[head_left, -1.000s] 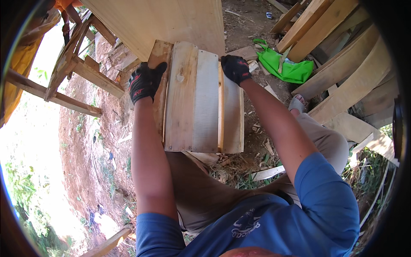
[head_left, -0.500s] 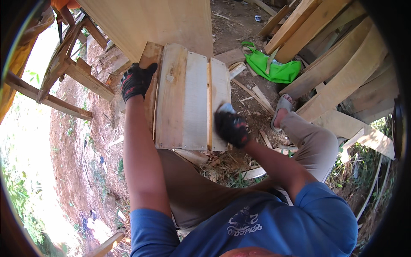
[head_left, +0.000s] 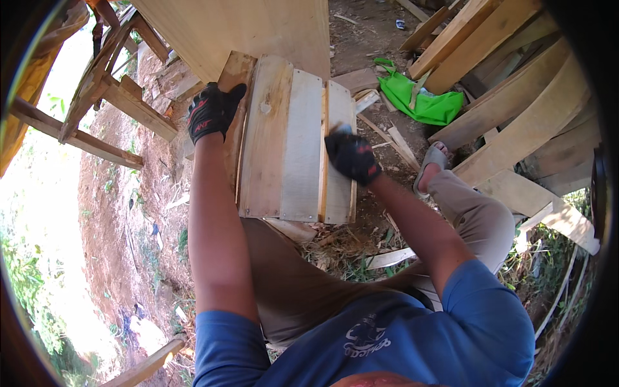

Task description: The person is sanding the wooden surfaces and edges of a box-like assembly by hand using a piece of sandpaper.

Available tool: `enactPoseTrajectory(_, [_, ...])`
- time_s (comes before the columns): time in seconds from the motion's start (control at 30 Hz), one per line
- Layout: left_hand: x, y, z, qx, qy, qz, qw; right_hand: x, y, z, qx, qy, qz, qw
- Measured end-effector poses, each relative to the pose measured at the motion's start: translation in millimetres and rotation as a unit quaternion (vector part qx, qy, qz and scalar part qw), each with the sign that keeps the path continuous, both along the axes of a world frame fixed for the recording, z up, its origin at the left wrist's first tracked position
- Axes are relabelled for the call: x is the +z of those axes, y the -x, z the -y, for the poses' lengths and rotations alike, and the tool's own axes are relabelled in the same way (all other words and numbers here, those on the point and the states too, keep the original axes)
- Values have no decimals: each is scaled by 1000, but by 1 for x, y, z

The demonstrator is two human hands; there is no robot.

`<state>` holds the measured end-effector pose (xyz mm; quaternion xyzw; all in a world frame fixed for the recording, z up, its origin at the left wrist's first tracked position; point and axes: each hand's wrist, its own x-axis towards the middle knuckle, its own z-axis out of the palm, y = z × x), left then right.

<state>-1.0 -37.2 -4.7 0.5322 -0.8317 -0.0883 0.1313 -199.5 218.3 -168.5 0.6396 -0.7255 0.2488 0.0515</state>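
A slatted wooden panel (head_left: 300, 148) of pale boards, with small fastener heads along its edges, sits in front of me above my lap. My left hand (head_left: 214, 115), in a black glove with red marks, grips the brown board (head_left: 236, 74) at the panel's left side, its thumb pointing right over the wood. My right hand (head_left: 351, 157), gloved alike, is closed over the rightmost slat (head_left: 336, 197). A small pale piece (head_left: 342, 128) sticks out past its fingers; blur hides what kind it is.
A large plywood sheet (head_left: 251, 26) rises behind the panel. The bright green bag (head_left: 422, 102) lies on the ground at the right, near leaning planks (head_left: 516, 97) and my sandalled foot (head_left: 433, 162). A rough timber frame (head_left: 106, 97) stands at the left. Wood scraps litter the soil.
My right hand has moved slightly up along the rightmost slat, with the pale piece still in it. My left hand keeps its hold; the whole view has shifted a little.
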Motion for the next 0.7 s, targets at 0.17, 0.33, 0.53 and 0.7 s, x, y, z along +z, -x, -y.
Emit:
enactPoseTrajectory(0.17, [4,12,1,-9,-24,-4,1000,5,95,94,-154,-56,57,985])
enactPoseTrajectory(0.33, [2,10,2,-2,-40,4,999,-1,113,116,-181,-71,68,979])
enactPoseTrajectory(0.53, [0,5,0,11,-21,-16,1000,-3,49,40,-132,7,108,985])
enactPoseTrajectory(0.7, [5,11,3,25,-40,0,999,-12,-38,-70,-69,-3,176,982])
